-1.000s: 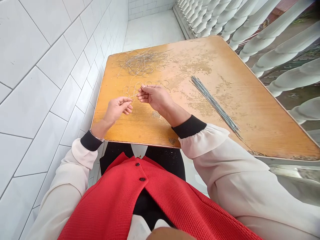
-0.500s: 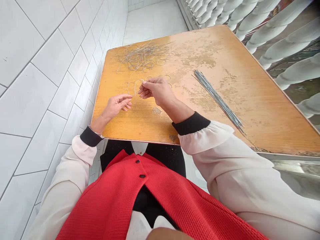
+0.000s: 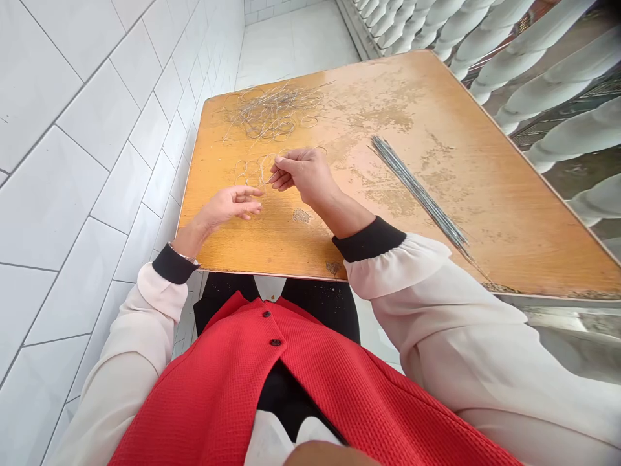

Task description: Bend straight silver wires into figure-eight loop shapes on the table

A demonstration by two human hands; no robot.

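Note:
Above the table's near left part, my right hand [image 3: 305,173] pinches a thin wire [image 3: 262,169] bent into loops. Part of this wire is hidden behind the fingers. My left hand [image 3: 233,206] is just left of it and lower, its fingers apart and stretched toward the wire; I see nothing held there. More thin wire loops [image 3: 241,170] show just beyond my left hand. Farther back lies a tangled pile of bent wires [image 3: 272,111]. To the right, a bundle of straight grey wires [image 3: 418,193] lies slantwise on the tabletop.
The wooden table [image 3: 514,226] has a worn, peeling surface. A white tiled wall [image 3: 72,175] runs close along the left side. On the right stands a white baluster railing [image 3: 528,84]. The table's near edge is against my lap.
My left hand has opened its fingers, which were pinched together at the wire. My right hand keeps its pinch in nearly the same place. The whole view has shifted slightly.

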